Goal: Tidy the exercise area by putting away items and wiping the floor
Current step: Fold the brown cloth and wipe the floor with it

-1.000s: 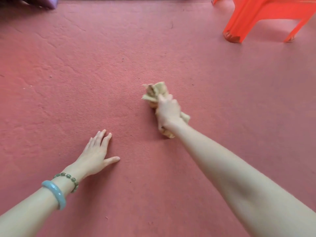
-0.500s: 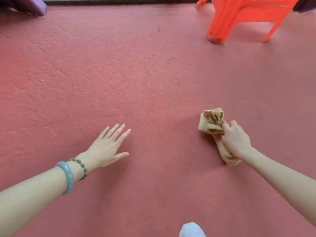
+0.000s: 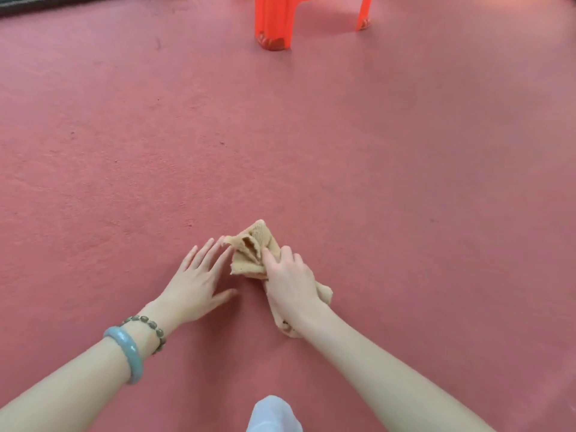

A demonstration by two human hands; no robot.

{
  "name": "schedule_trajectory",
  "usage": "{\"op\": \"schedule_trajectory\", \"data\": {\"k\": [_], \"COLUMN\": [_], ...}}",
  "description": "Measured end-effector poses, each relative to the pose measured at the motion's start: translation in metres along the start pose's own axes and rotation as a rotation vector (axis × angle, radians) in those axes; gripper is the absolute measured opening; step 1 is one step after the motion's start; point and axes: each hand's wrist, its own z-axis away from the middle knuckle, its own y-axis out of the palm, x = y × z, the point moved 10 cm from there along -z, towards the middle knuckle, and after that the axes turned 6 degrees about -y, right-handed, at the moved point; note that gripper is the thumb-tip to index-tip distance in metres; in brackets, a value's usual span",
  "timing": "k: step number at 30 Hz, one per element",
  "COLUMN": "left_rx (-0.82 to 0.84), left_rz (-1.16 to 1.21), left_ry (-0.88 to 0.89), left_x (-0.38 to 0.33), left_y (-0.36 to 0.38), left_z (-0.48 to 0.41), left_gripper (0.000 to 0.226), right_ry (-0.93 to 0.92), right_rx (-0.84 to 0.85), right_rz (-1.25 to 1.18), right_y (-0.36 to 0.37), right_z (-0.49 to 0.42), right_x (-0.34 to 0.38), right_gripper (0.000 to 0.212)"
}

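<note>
My left hand point(image 3: 199, 282) lies flat, palm down on the red floor point(image 3: 311, 151), fingers straight and slightly spread, thumb out to the side. My right hand point(image 3: 290, 285) sits just beside it, knuckles up, gripping a crumpled tan cloth point(image 3: 249, 254) against the floor. Both bare forearms reach forward and converge.

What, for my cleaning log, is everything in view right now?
floor: one, pinkish red, fills the view
cloth: one, tan, crumpled on the floor near the centre
stool: one, orange-red plastic, top edge, only two legs showing
dark strip: one, blackish, top left corner, cannot tell what it is
bangle: one, pale blue-green, left wrist
bead bracelet: one, dull green-brown, left wrist, beside the bangle
white shape: one, white, bottom edge, too cropped to identify
left hand: one, flat on the floor, fingertips by the cloth
right hand: one, holds the cloth down on the floor
</note>
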Motion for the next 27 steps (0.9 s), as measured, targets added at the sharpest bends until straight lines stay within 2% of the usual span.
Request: {"op": "schedule_trajectory", "data": {"k": [2, 4, 10, 15, 20, 24, 27], "left_rx": [0.005, -0.022, -0.018, -0.05, -0.042, -0.032, -0.046], "left_rz": [0.003, 0.044, 0.102, 0.118, 0.081, 0.112, 0.069], "left_ry": [0.026, 0.033, 0.008, 0.025, 0.026, 0.009, 0.03], "left_x": [-0.004, -0.011, -0.047, -0.086, -0.109, -0.123, -0.123], "left_y": [-0.001, -0.005, -0.007, -0.023, -0.048, -0.078, -0.105], "left_z": [-0.002, -0.005, -0.033, -0.062, -0.082, -0.09, -0.094], "left_gripper": [0.087, 0.086, 0.092, 0.093, 0.092, 0.084, 0.083], "right_ry": [0.012, 0.107, 0.618, 0.948, 0.983, 0.886, 0.731], "right_rx": [0.01, 0.017, -0.069, -0.167, -0.267, -0.304, -0.223], "right_rz": [0.036, 0.044, 0.018, 0.039, -0.072, -0.157, -0.213], "right_y": [-0.006, -0.014, -0.059, -0.092, -0.083, -0.078, -0.071], "right_z": [0.012, 0.029, 0.135, 0.197, 0.145, 0.078, 0.02], "right_x": [-0.027, -0.081, -0.267, -0.36, -0.344, -0.3, -0.26], "right_gripper": [0.05, 0.044, 0.034, 0.032, 0.028, 0.035, 0.042]}}
